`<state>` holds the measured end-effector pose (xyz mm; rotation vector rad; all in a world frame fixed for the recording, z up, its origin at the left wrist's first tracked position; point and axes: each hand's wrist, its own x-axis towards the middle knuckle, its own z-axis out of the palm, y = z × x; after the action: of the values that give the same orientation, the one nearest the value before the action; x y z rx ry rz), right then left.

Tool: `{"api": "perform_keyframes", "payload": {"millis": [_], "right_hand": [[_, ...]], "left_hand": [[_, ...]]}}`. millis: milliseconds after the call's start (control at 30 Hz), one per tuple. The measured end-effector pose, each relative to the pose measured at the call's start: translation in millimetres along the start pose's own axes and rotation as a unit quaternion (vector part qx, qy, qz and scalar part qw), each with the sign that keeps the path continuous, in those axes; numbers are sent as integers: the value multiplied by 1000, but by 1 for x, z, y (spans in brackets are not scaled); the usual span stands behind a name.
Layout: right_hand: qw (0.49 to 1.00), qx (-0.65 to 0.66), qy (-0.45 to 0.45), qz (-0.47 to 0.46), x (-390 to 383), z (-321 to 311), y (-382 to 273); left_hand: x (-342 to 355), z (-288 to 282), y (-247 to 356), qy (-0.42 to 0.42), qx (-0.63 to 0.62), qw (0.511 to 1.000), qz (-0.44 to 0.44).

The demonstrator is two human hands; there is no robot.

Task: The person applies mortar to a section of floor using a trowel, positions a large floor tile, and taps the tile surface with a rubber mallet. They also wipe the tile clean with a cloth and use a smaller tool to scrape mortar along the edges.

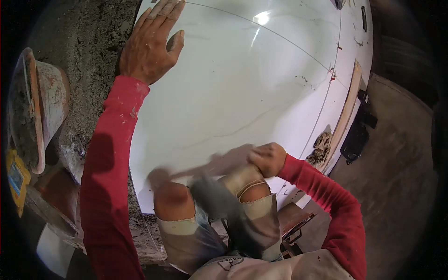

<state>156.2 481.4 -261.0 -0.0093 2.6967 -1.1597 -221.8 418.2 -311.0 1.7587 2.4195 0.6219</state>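
Left hand is lying flat, fingers spread open, pressing on the far-left edge of a large glossy white marble-look floor tile set on grey mortar. Right hand is clenching a blurred dark mallet over the tile's near edge, w/ bare knees just below. A mortar-caked bucket is sitting at left.

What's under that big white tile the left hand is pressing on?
Grey mortar bed shows along the left edge of the white tile, beside the left hand. Whether it runs beneath the whole tile is hidden by the tile itself.
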Motion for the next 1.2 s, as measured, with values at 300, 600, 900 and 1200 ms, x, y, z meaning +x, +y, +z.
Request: {"api": "perform_keyframes", "payload": {"millis": [300,600,900,1200], "right_hand": [[1000,-12,14,-7,13,10,-11],[990,-54,-32,125,14,17,-13],[992,-50,-49,105,14,18,-20],[998,2,-29,50,25,5,-37]], "left_hand": [[3,6,0,15,4,1000,10],[3,10,1,14,8,1000,17],[-2,25,-5,75,27,996,35],[-2,26,-5,76,18,996,41]]}}
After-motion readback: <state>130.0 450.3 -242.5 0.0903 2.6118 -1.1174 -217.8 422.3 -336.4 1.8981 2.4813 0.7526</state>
